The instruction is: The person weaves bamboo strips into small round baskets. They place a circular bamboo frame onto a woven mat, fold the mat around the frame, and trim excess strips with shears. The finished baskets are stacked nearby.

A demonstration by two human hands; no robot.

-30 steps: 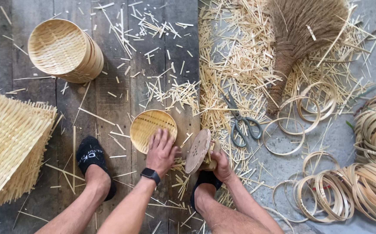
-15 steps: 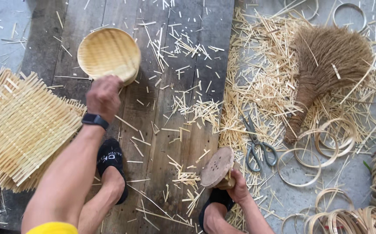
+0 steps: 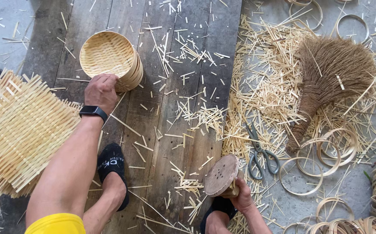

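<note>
My left hand [image 3: 101, 91], with a black watch on the wrist, rests on the near rim of a stack of round woven bamboo baskets [image 3: 110, 58] on the wooden planks. Its fingers curl over the rim. My right hand [image 3: 241, 198] grips a round wooden block with small holes [image 3: 221, 175], tilted on edge near my right foot. A pair of scissors [image 3: 259, 154] lies just right of that block, among bamboo offcuts.
A pile of square woven bamboo mats [image 3: 19, 130] lies at the left. A brown fibre brush [image 3: 326, 78] lies at the right among straw-like trimmings. Bamboo rings [image 3: 316, 169] are scattered at the lower right. My black-socked left foot [image 3: 112, 167] rests on the planks.
My left hand placed the small woven basket on the stack at the far left and now rests on its rim. The right hand keeps the wooden block near my foot.
</note>
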